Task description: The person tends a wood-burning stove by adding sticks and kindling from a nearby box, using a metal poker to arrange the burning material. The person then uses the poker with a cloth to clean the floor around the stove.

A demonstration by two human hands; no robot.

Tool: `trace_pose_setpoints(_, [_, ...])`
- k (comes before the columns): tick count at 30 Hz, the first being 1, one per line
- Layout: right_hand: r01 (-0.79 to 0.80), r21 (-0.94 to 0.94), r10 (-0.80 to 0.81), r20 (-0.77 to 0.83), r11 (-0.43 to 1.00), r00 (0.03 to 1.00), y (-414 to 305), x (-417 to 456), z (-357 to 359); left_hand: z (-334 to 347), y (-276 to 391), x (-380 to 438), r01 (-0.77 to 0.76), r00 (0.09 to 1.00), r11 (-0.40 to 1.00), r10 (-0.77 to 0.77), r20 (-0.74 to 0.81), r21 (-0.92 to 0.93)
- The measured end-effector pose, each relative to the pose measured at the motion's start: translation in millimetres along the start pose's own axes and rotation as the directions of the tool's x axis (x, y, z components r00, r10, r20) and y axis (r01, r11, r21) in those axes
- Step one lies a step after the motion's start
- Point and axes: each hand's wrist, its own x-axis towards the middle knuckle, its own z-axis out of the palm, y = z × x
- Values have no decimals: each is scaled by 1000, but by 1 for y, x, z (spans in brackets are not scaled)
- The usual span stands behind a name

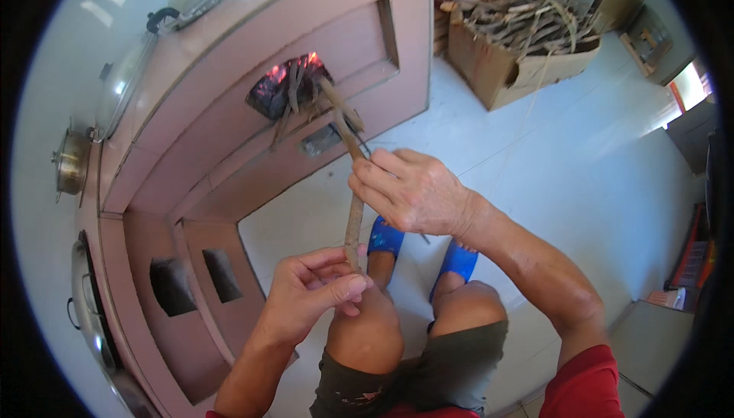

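A long wooden stick [354, 221] slants from just below the firebox opening [259, 100] toward my lap. My right hand [410, 189] grips it around the middle. At its near end, the fingers and thumb of my left hand [321, 286] close around the tip. Inside the opening, embers glow red behind thinner twigs [294, 87]. A thicker piece of firewood [338, 101] juts out of the opening's right side, close to the stick's far end. Partly hidden under my right hand, a thin dark rod [425, 239] shows at both sides.
The pink tiled stove [235, 91] curves along the left, with lidded pans [86, 303] and a small metal pot [71, 161] on top. A cardboard box [487, 68] of dry branches [516, 22] stands beyond the stove's right end. My blue slippers [385, 237] rest on the pale tiled floor [516, 148].
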Motion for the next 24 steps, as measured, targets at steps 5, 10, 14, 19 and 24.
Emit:
trace_pose_setpoints(5, [-249, 137, 263, -98, 959, 960, -22, 6, 29, -27, -27, 6, -60, 961, 994, 82, -262, 92])
trace_pose_setpoints(10, [-467, 204, 473, 20, 860, 881, -43, -68, 59, -73, -43, 23, -36, 952, 994, 65, -299, 101])
trace_pose_setpoints(14, [-680, 170, 649, 206, 713, 732, -76, -138, 71, -105, -49, 47, -63, 941, 991, 98, -325, 118])
trace_pose_setpoints(19, [-828, 182, 765, 318, 530, 560, -118, -184, 87, -148, -33, 89, -143, 936, 979, 182, -301, 146])
trace_pose_setpoints(24, [-932, 244, 838, 419, 267, 350, -127, -201, 103, -184, 7, 149, -242, 929, 956, 277, -246, 163])
